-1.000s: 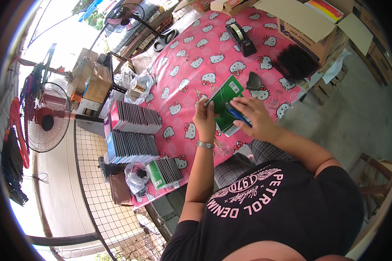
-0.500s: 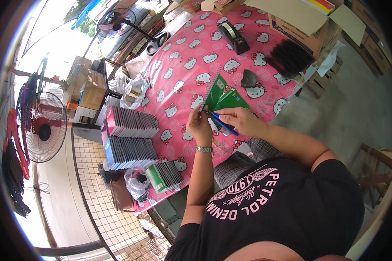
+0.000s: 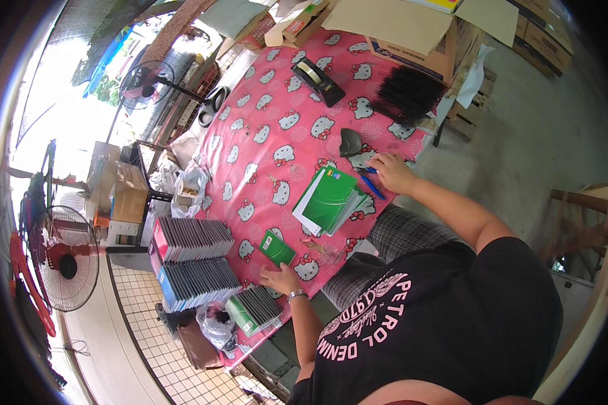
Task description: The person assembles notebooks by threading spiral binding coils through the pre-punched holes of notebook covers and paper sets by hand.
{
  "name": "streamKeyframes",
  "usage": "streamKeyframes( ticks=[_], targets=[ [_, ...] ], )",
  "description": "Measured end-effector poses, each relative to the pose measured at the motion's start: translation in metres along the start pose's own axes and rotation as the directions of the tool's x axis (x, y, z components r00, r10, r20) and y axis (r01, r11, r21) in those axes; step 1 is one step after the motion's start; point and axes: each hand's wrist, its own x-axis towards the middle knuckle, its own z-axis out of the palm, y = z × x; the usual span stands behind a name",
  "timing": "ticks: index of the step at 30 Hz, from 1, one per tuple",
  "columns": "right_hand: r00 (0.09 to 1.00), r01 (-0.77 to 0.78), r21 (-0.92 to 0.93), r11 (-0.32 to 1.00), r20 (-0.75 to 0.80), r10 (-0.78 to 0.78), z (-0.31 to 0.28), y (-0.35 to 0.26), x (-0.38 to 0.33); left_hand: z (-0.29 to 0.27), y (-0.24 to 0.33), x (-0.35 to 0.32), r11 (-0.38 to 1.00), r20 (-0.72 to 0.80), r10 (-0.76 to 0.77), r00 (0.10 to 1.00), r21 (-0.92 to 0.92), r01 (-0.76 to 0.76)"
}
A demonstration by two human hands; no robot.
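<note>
Hands (image 3: 280, 277) (image 3: 392, 173) — flat on pink tablecloth (image 3: 263, 128)

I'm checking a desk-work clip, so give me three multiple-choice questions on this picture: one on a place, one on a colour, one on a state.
1. Where does the left hand rest?
A. by the small green booklet
B. on the black tape dispenser
C. on the cardboard box

2. The stack of notebooks has covers of which colour?
A. blue
B. green
C. yellow

3. The right hand is
A. raised off the table
B. in the lap
C. down on the pink patterned tablecloth at a blue pen

Answers: 1 A, the hand lies just below it. 2 B, the top cover is green. 3 C, fingers rest beside the pen.
</note>
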Motion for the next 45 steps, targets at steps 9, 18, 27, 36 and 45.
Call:
streamKeyframes(
  ticks=[9,18,27,36,45],
  targets=[
    [0.912,-0.399,-0.403,0.823,-0.269,0.31,-0.027,0.08,0.097,-0.055,0.212,-0.015,0.454,0.267,0.889,0.372,-0.396,-0.798],
    [0.898,-0.437,-0.165,0.884,-0.143,0.417,-0.061,0.095,0.102,-0.077,0.219,0.039,0.52,0.444,0.839,0.314,-0.487,-0.702],
    [0.948,-0.307,0.144,0.941,-0.034,0.315,-0.076,0.071,0.12,-0.053,0.224,0.039,0.495,0.371,0.835,0.406,-0.186,-0.849],
    [0.977,-0.201,0.664,0.721,0.189,0.098,-0.028,-0.154,0.047,-0.045,0.229,0.058,0.457,0.376,0.866,0.329,-0.331,-0.826],
    [0.968,-0.102,0.59,0.801,0.243,-0.055,-0.101,-0.089,0.081,-0.053,0.233,0.055,0.385,0.367,0.903,0.226,-0.451,-0.805]
  ],
)
